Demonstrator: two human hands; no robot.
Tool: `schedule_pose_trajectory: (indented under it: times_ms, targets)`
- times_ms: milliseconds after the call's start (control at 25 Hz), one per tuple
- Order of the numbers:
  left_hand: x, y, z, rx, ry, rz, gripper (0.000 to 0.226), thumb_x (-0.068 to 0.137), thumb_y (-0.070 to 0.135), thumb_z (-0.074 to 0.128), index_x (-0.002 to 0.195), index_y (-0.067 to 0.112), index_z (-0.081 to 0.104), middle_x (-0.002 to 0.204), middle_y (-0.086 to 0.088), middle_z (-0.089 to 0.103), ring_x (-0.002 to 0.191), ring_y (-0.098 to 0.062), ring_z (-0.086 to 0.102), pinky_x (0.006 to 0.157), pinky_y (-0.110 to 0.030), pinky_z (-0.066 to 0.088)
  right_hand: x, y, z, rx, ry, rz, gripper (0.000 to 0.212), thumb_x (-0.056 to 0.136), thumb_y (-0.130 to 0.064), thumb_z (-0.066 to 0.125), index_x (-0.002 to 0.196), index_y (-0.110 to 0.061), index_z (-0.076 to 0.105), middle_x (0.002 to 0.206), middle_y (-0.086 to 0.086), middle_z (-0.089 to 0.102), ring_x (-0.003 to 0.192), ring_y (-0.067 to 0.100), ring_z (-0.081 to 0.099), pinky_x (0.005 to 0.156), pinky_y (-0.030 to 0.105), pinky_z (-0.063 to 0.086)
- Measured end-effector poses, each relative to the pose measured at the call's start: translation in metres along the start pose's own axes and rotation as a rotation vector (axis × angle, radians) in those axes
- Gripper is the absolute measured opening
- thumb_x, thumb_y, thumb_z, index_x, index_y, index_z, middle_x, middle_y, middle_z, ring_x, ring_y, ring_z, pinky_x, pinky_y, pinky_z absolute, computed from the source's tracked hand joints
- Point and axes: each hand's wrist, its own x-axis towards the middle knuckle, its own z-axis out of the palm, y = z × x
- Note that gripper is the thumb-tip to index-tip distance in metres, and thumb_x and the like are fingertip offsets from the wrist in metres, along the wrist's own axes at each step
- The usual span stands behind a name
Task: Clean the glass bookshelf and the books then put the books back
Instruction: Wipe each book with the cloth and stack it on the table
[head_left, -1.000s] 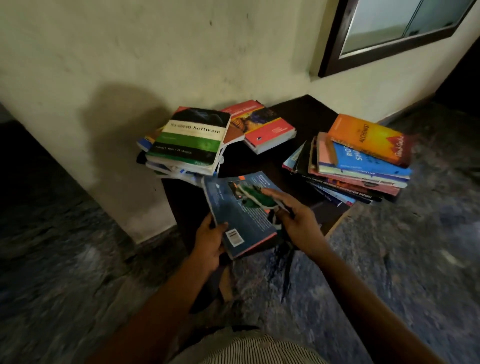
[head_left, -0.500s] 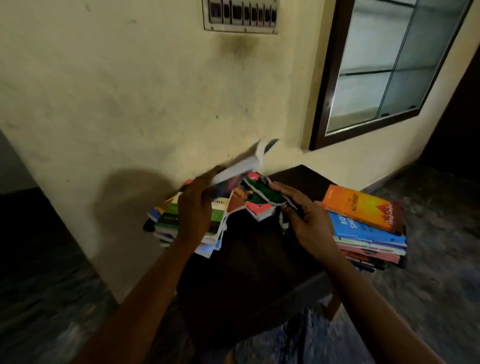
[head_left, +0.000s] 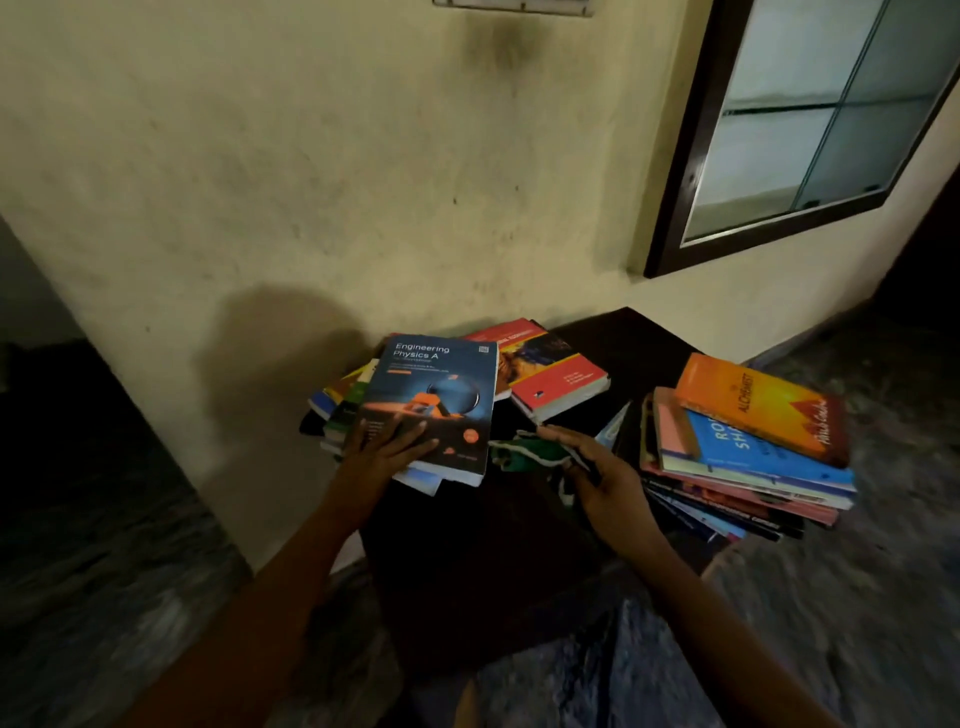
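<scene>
A blue "Engineering Physics A" book (head_left: 441, 395) lies face up on top of the left stack of books. My left hand (head_left: 387, 447) rests flat on its near corner, fingers spread. My right hand (head_left: 597, 473) holds a green and white cloth (head_left: 519, 452) over the dark table (head_left: 493, 561), between the stacks. A red book (head_left: 556, 371) lies behind, by the wall. A second stack on the right has an orange book (head_left: 753, 405) on top. The glass bookshelf (head_left: 810, 119) is set in the wall at the upper right, its panes shut.
The dark low table stands against a cream wall (head_left: 311, 182). The right stack overhangs the table's right edge. A switch plate (head_left: 514, 6) is on the wall at the top. Grey stone floor (head_left: 857, 597) lies around the table.
The blue book was held in both hands and wiped, then flipped over by my left hand and laid face up on the left stack. My right hand drew back with the cloth.
</scene>
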Motion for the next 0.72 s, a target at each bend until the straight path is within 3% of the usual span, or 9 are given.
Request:
schedule_pose_trajectory:
  times_ms: [80, 200, 280, 360, 440, 480, 560, 640, 720]
  targets:
    - [0.0, -0.012, -0.001, 0.045, 0.075, -0.039, 0.056, 0.093, 0.062, 0.005, 0.146, 0.045, 0.003, 0.157, 0.017, 0.004, 0.145, -0.011, 0.001, 0.106, -0.048, 0.018, -0.001, 0.004, 0.002, 0.007, -0.006, 0.019, 0.057, 0.087, 0.016, 0.045, 0.116, -0.03, 0.059, 0.131, -0.015, 0.054, 0.125, -0.006, 0.042, 0.094, 0.005, 0.035]
    - [0.005, -0.027, -0.005, -0.013, 0.007, -0.075, 0.065, 0.089, 0.055, 0.03, 0.147, 0.041, 0.003, 0.146, 0.004, 0.041, 0.134, -0.021, 0.029, 0.093, -0.059, 0.038, -0.007, 0.013, -0.004, -0.005, 0.011, 0.072, 0.056, 0.088, 0.014, 0.046, 0.115, -0.034, 0.059, 0.132, -0.014, 0.053, 0.123, -0.011, 0.042, 0.093, 0.003, 0.034]
    - [0.004, -0.029, -0.001, -0.025, 0.004, -0.081, 0.078, 0.081, 0.067, 0.032, 0.148, 0.04, 0.003, 0.153, 0.006, 0.028, 0.135, -0.02, 0.028, 0.097, -0.057, 0.035, -0.013, 0.017, -0.01, -0.033, 0.03, 0.107, 0.057, 0.088, 0.013, 0.046, 0.114, -0.037, 0.058, 0.132, -0.013, 0.054, 0.116, -0.015, 0.045, 0.085, 0.002, 0.037]
    - [0.01, -0.028, -0.001, -0.051, -0.064, -0.14, 0.084, 0.078, 0.083, 0.018, 0.148, 0.04, 0.005, 0.157, 0.012, 0.01, 0.14, -0.018, 0.02, 0.101, -0.055, 0.028, -0.016, 0.018, -0.015, -0.047, 0.055, 0.144, 0.058, 0.089, 0.013, 0.045, 0.113, -0.039, 0.057, 0.128, -0.007, 0.057, 0.095, -0.017, 0.055, 0.07, 0.002, 0.041]
    - [0.019, -0.028, -0.004, -0.078, -0.162, -0.235, 0.092, 0.072, 0.089, 0.011, 0.148, 0.038, 0.012, 0.153, 0.004, 0.027, 0.137, -0.026, 0.031, 0.098, -0.065, 0.03, -0.016, 0.017, -0.019, -0.046, 0.066, 0.162, 0.057, 0.089, 0.012, 0.044, 0.112, -0.039, 0.056, 0.122, -0.003, 0.059, 0.072, -0.013, 0.057, 0.057, 0.004, 0.04]
    - [0.024, -0.026, -0.009, -0.092, -0.206, -0.259, 0.098, 0.068, 0.092, 0.008, 0.148, 0.034, 0.017, 0.151, -0.002, 0.033, 0.136, -0.031, 0.034, 0.097, -0.069, 0.029, -0.014, 0.015, -0.02, -0.051, 0.075, 0.151, 0.058, 0.089, 0.012, 0.044, 0.112, -0.04, 0.056, 0.123, -0.003, 0.059, 0.074, -0.014, 0.057, 0.059, 0.004, 0.041]
    - [0.031, -0.008, -0.021, -0.228, -0.228, -0.287, 0.115, 0.061, 0.094, 0.004, 0.148, 0.021, 0.025, 0.153, -0.007, 0.021, 0.141, -0.031, 0.019, 0.106, -0.066, 0.016, -0.008, 0.014, -0.023, -0.056, 0.099, 0.117, 0.06, 0.089, 0.012, 0.045, 0.111, -0.043, 0.055, 0.126, -0.011, 0.056, 0.1, -0.006, 0.058, 0.072, 0.001, 0.041]
    - [0.034, 0.035, -0.026, -0.452, -0.077, -0.359, 0.098, 0.075, 0.083, 0.023, 0.141, 0.013, 0.04, 0.15, -0.008, 0.033, 0.14, -0.029, 0.027, 0.109, -0.054, 0.023, -0.001, 0.013, -0.025, -0.035, 0.117, 0.098, 0.059, 0.09, 0.011, 0.045, 0.113, -0.043, 0.054, 0.123, -0.016, 0.057, 0.099, 0.012, 0.062, 0.074, 0.007, 0.046]
    - [0.045, 0.09, -0.034, -0.804, 0.112, -0.497, 0.058, 0.089, 0.047, 0.053, 0.134, 0.012, 0.048, 0.136, -0.005, 0.05, 0.129, -0.023, 0.043, 0.103, -0.036, 0.035, 0.003, 0.015, -0.027, -0.007, 0.133, 0.117, 0.054, 0.091, 0.01, 0.045, 0.116, -0.037, 0.055, 0.109, -0.03, 0.061, 0.085, 0.035, 0.062, 0.069, 0.038, 0.055]
